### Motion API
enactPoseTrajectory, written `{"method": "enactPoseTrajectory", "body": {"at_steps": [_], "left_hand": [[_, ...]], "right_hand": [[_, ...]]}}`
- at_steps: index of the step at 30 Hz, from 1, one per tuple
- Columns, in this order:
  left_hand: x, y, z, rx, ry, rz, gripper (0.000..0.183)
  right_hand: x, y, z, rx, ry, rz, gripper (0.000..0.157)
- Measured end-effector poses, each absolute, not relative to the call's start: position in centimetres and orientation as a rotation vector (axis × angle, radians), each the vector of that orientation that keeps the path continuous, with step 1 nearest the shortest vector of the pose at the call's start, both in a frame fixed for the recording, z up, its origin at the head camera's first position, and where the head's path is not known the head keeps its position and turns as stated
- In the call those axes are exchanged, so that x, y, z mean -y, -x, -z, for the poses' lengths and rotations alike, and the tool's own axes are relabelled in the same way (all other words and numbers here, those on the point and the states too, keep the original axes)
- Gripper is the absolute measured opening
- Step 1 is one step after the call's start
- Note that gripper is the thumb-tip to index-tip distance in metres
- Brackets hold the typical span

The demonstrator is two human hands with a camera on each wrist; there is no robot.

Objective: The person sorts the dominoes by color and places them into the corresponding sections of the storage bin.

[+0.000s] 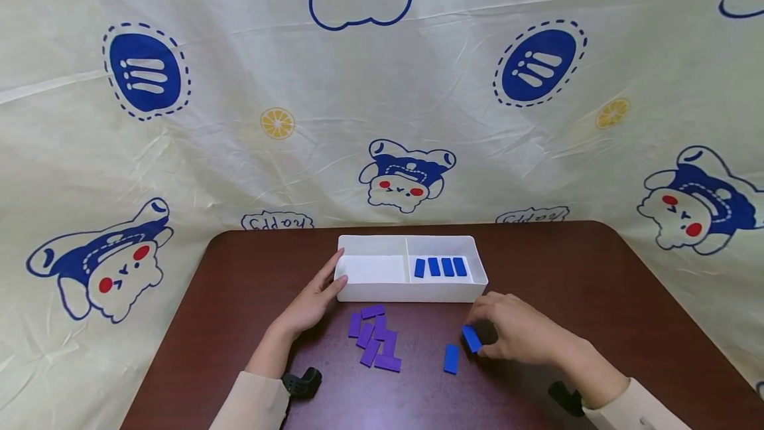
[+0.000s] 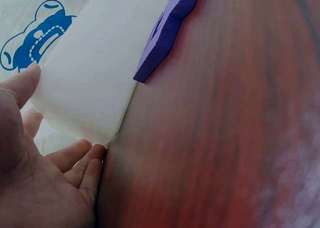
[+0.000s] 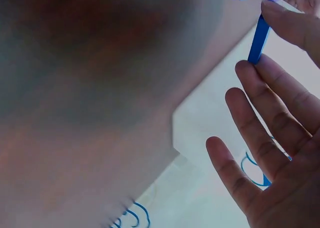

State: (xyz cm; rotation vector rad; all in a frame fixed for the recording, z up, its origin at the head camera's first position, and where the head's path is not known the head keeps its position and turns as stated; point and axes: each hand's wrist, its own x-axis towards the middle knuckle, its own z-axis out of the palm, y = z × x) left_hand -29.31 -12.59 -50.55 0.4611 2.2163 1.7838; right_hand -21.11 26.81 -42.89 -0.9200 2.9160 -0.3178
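Note:
A white box (image 1: 382,292) with two compartments lies on the table, and several blue blocks (image 1: 447,267) stand in a row in its right compartment. My left hand (image 1: 309,305) rests against the box's left end, thumb on the near side and fingers along the end wall; the left wrist view shows the fingertips at its corner. My right hand (image 1: 518,328) pinches a blue block (image 3: 259,38) by its two ends between thumb and fingertips, just in front of the box's right corner. Another blue block (image 1: 451,359) lies flat on the table to the left of that hand.
Several purple blocks (image 1: 388,363) lie in a loose cluster in front of the box's left half. The dark wooden table (image 1: 239,297) ends at a patterned cloth (image 1: 227,151) hanging behind it. Black straps (image 1: 303,383) sit at both wrists.

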Motion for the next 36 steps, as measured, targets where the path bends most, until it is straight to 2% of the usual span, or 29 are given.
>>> {"method": "enactPoseTrajectory", "body": {"at_steps": [8, 18, 27, 36], "left_hand": [[12.4, 29.2, 50.4, -2.211, -0.467, -1.799, 0.065], [12.4, 29.2, 50.3, -2.22, -0.458, -1.786, 0.065], [12.7, 28.8, 50.6, -2.212, -0.455, -1.796, 0.065], [12.5, 29.1, 50.5, -2.211, -0.472, -1.796, 0.065]], "right_hand": [[-26.8, 22.2, 40.4, -2.979, 0.838, 0.327, 0.039], [-27.4, 25.1, 38.4, -3.041, 0.761, 0.355, 0.042], [-27.7, 28.4, 38.3, -3.025, 0.657, 0.327, 0.04], [-27.8, 29.9, 38.7, -2.972, 0.538, 0.334, 0.042]]}}
